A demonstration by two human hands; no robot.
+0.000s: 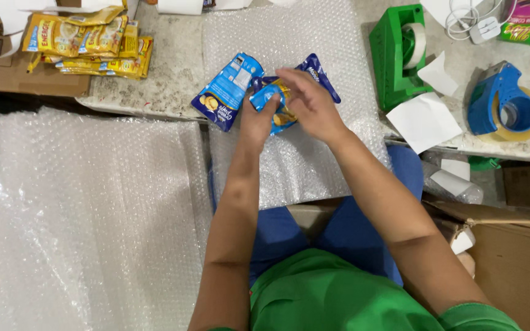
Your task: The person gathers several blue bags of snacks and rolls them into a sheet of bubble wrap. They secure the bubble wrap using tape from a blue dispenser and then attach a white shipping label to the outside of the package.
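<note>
Both my hands meet over a sheet of bubble wrap (302,165) spread on the table. My left hand (257,121) and my right hand (309,103) together hold a small blue snack packet (271,98) with a yellow picture on it. Under my right hand lies a dark blue packet (322,72). Just left of my hands a light blue biscuit packet (227,91) lies flat, partly on the wrap and partly on the bare tabletop.
A pile of yellow sachets (87,41) lies at the back left. A green tape dispenser (397,55), a blue tape dispenser (505,104) and white paper slips (424,121) are on the right. More bubble wrap (87,220) fills the left; cardboard boxes (516,263) stand lower right.
</note>
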